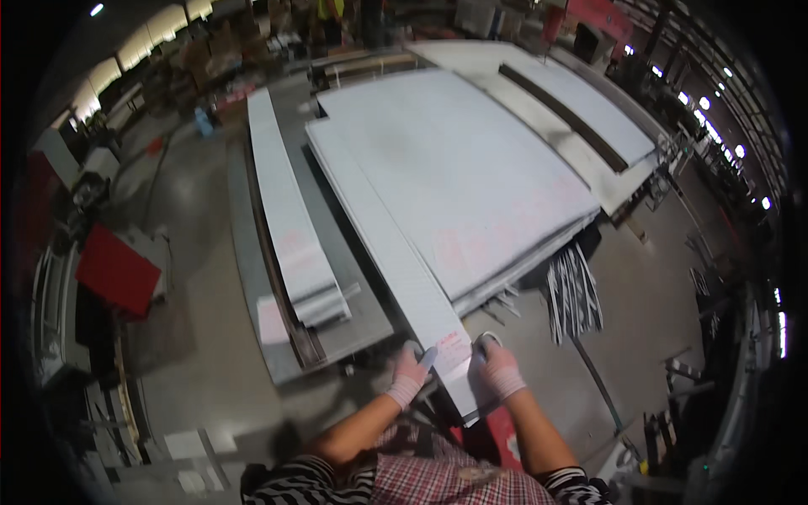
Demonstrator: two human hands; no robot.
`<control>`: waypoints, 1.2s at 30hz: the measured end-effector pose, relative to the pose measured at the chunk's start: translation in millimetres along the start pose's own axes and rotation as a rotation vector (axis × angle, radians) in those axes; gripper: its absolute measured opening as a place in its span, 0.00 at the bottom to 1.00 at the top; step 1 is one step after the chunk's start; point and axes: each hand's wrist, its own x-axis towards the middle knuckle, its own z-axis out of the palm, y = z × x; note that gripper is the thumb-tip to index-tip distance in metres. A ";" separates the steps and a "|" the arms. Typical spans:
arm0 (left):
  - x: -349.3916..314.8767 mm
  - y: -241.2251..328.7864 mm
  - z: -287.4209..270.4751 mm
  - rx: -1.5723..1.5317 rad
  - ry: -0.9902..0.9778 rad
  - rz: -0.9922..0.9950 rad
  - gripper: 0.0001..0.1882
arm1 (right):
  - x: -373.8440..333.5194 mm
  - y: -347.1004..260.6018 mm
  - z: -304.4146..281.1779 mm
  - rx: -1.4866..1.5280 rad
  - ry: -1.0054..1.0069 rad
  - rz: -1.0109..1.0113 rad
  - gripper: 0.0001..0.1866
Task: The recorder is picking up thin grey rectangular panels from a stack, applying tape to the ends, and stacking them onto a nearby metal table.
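Note:
A long white sheet strip (412, 282) with red marks near its close end runs away from me along the left side of a stack of wide white sheets (471, 160). My left hand (410, 370), in a pale glove with grey fingers, grips the strip's left edge near that end. On the opposite edge my gloved right hand (498, 367) is closed, its fingertips partly hidden around the side. The end of the strip sticks out toward my apron, past both hands. Whether its far part lies on a support or on other strips, I cannot tell.
Left of me, a stack of narrow white strips (290, 210) lies on a grey table (362, 316). Thin metal offcuts (572, 295) hang at the right. A dark bar (560, 114) lies on the far-right sheets. A red panel (118, 269) stands at far left.

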 end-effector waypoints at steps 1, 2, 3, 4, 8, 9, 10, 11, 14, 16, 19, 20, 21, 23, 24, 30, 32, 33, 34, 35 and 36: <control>-33.1 -10.4 10.0 -0.062 -0.101 -0.092 0.26 | -27.0 22.0 -2.4 -0.033 -0.034 0.019 0.15; -75.3 40.5 9.1 0.093 -0.275 -0.214 0.26 | -56.6 69.1 0.6 0.057 -0.042 -0.036 0.14; -115.5 23.8 23.8 -0.179 -0.460 -0.395 0.26 | -83.0 91.4 -5.3 0.053 -0.149 -0.048 0.13; -135.9 7.5 32.8 -0.043 -0.485 -0.256 0.26 | -98.6 106.0 -8.4 0.076 -0.232 0.011 0.13; -123.8 -23.4 35.3 0.087 -0.088 -0.041 0.21 | -98.3 127.5 -4.1 0.179 -0.082 -0.129 0.13; -107.1 12.9 27.3 0.222 0.012 0.003 0.21 | -85.0 127.8 4.0 0.251 0.001 -0.205 0.13; -85.0 3.6 21.7 0.063 -0.074 -0.081 0.24 | -66.9 106.8 7.4 0.277 -0.103 -0.099 0.13; -75.1 -7.2 19.1 0.031 -0.131 -0.010 0.24 | -51.4 92.6 6.3 0.297 -0.200 0.007 0.14; -73.4 -17.0 20.2 0.016 -0.225 -0.146 0.24 | -25.8 95.6 6.3 0.028 -0.215 -0.015 0.15; -83.2 -22.4 14.0 -0.011 -0.265 -0.095 0.25 | -26.7 92.0 -6.6 0.350 -0.115 -0.002 0.18; -100.8 42.8 -9.7 -0.252 -0.306 -0.067 0.25 | -37.5 53.4 -50.3 0.321 -0.052 -0.349 0.22; -99.6 67.0 -14.7 -0.325 -0.322 -0.102 0.29 | -32.5 46.5 -35.9 0.286 -0.229 -0.457 0.24; -97.7 98.8 -22.9 -0.327 -0.347 -0.039 0.25 | -55.3 -5.4 -57.7 -0.315 -0.321 -0.632 0.31; -83.6 90.0 -28.7 0.051 -0.239 0.219 0.18 | -73.6 -78.0 -68.0 -0.478 -0.446 -0.769 0.41; -76.9 101.2 -38.3 0.035 -0.281 0.212 0.16 | -63.7 -93.6 -79.5 -0.489 -0.527 -0.744 0.40; -80.6 72.3 -72.1 -0.896 -0.453 -0.339 0.08 | 63.6 -65.1 -107.5 -0.230 -0.576 -0.886 0.19; -52.5 29.1 -48.5 -0.674 -0.398 -0.395 0.09 | 114.8 1.3 -83.4 -0.364 -0.609 -0.375 0.17; -41.0 5.7 -35.1 -0.711 -0.383 -0.400 0.10 | 121.0 33.0 -54.9 -0.360 -0.617 -0.380 0.17; -31.2 1.1 -20.6 -0.737 -0.398 -0.377 0.13 | 119.3 65.3 -29.4 0.018 -0.576 -0.336 0.16; -24.4 -8.5 -15.4 -0.734 -0.390 -0.384 0.13 | 112.0 78.9 -11.5 0.398 -0.523 -0.288 0.16; -23.5 -21.0 -15.6 -0.675 -0.371 -0.261 0.15 | 90.3 54.4 -18.6 0.481 -0.393 -0.104 0.20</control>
